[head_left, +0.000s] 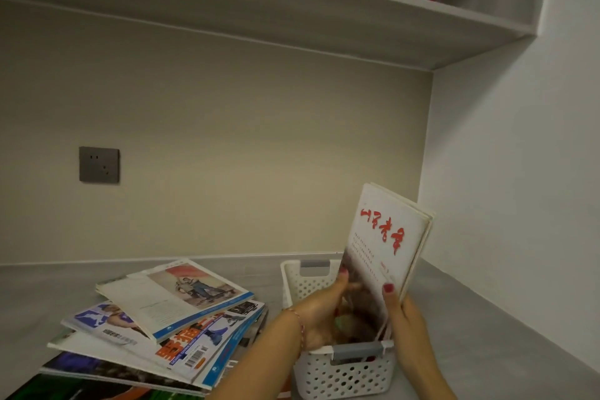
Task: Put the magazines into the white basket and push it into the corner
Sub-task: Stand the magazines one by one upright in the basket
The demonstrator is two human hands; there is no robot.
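Over the white basket (341,370) a white magazine (386,247) is held upright, long axis vertical, lower edge already inside. It is clasped by the left hand (324,308) and right hand (402,312). Remaining magazines (168,325) are stacked just left, the corner beyond.

The counter (454,318) lies bare from the white basket (344,370) to the right wall's corner; a loose magazine stack (162,331) blocks the left, apparently just beside the basket.
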